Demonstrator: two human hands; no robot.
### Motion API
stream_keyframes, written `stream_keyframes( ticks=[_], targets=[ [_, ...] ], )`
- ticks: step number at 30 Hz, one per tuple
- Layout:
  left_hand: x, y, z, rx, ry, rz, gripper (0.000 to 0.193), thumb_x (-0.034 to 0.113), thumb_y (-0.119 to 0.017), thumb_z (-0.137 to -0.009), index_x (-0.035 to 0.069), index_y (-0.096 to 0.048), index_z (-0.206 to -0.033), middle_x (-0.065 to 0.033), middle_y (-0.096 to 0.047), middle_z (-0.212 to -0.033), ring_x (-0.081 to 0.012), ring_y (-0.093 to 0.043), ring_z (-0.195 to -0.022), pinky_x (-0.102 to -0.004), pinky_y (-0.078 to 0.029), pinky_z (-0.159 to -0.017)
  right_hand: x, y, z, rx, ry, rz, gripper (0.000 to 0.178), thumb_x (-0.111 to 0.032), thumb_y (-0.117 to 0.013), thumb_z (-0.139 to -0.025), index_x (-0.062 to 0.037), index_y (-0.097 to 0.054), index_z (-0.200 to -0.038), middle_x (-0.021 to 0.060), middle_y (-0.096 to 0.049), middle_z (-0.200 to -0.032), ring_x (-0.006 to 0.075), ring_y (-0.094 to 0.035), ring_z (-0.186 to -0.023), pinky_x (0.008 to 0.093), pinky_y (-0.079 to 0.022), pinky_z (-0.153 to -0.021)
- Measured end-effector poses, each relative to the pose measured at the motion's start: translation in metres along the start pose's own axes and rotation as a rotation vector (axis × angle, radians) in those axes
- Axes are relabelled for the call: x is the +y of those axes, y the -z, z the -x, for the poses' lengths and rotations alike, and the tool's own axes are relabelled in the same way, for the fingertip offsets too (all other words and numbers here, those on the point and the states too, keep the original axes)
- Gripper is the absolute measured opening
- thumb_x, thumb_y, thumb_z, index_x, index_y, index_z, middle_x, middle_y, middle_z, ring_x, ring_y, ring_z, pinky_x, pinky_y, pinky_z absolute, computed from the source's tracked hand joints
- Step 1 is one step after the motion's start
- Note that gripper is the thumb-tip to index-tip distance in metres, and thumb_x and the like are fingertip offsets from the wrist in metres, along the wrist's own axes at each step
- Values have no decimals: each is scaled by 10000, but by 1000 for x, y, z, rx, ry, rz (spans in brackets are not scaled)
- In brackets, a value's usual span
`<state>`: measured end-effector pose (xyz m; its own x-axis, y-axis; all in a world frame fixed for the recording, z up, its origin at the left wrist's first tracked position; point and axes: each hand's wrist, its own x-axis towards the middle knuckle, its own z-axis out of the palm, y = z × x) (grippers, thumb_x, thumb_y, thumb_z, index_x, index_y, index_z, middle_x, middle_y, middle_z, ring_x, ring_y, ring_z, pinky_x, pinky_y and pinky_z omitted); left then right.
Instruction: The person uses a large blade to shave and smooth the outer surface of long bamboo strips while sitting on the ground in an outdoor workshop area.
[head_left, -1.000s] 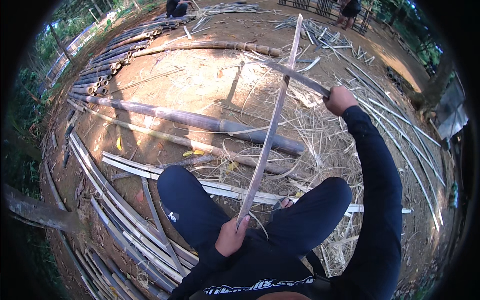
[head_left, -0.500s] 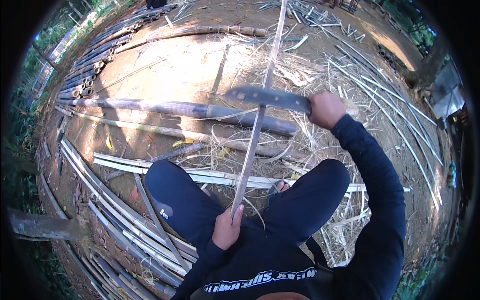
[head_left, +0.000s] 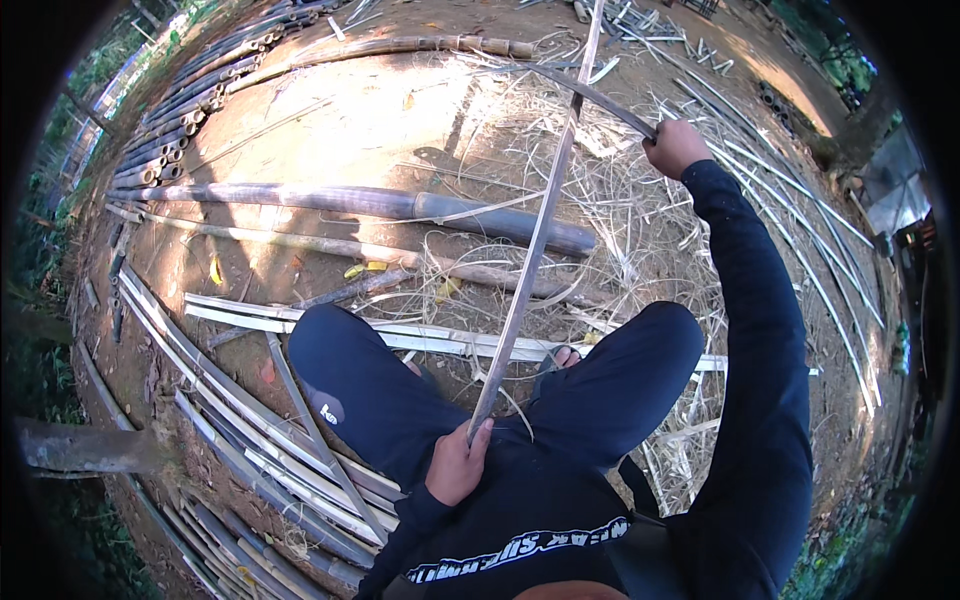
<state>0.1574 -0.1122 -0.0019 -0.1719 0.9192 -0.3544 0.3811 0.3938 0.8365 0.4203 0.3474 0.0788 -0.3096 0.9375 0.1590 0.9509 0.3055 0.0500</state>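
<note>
My left hand [head_left: 460, 463] is closed around the near end of a long bamboo strip [head_left: 537, 245], close to my lap. The strip slants away from me between my knees, up toward the top of the view. Out at the upper right, my right hand [head_left: 678, 149] grips the handle of a machete [head_left: 603, 100], its arm stretched far forward. The blade appears nearly edge-on and crosses the strip close to its far end. Whether the edge bites into the strip cannot be made out.
A thick bamboo pole [head_left: 400, 205] and a thinner pole [head_left: 370, 246] lie across the ground ahead. Split bamboo strips [head_left: 250, 415] are heaped at my left. Thin shavings [head_left: 640, 225] cover the ground at front right. Several cut bamboo poles [head_left: 190, 125] are stacked at the far left.
My right hand has moved forward and slightly right with the machete, whose blade has turned from broadside to nearly edge-on. The strip's far end has tilted a little right.
</note>
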Motion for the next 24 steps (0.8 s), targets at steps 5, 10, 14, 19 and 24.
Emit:
stream_keyframes(
  ticks=[5,10,14,19,24],
  targets=[
    [-7,-16,-26,158,-88,-96,352,303,-554,-991,-26,-576,-869,-262,-589,-672,-440,-626,-661,-500,-452,-576,-84,4,103,28,469,-67,135,-142,-635,-718,-19,-648,-772,171,-678,-729,332,-688,-646,436,-574,-641],
    [16,-19,-49,230,-53,-223,379,338,-605,-947,-41,-601,-925,-266,-607,-693,-458,-619,-679,-505,-475,-613,-135,7,204,-140,730,-196,295,-193,-730,-637,-14,-604,-835,134,-639,-791,306,-679,-742,391,-557,-680],
    [9,-28,-63,343,-228,-190,366,305,-608,-928,-55,-590,-991,-275,-639,-780,-459,-631,-715,-524,-500,-647,-132,10,215,-122,676,-226,276,-169,-732,-617,-30,-589,-807,121,-618,-754,293,-668,-747,383,-548,-684],
    [-3,-34,-68,371,-272,-273,285,209,-668,-864,-32,-566,-978,-264,-633,-790,-456,-627,-740,-530,-488,-665,-126,7,224,-57,633,-225,233,-144,-707,-619,-36,-575,-777,122,-612,-745,298,-660,-699,391,-544,-661],
    [7,-35,-58,321,-127,-221,294,126,-687,-819,-6,-507,-1010,-257,-634,-804,-459,-627,-749,-531,-483,-667,-83,-4,166,-36,303,-126,230,-128,-731,-639,-42,-578,-787,153,-633,-761,362,-651,-656,455,-533,-606]
  ],
)
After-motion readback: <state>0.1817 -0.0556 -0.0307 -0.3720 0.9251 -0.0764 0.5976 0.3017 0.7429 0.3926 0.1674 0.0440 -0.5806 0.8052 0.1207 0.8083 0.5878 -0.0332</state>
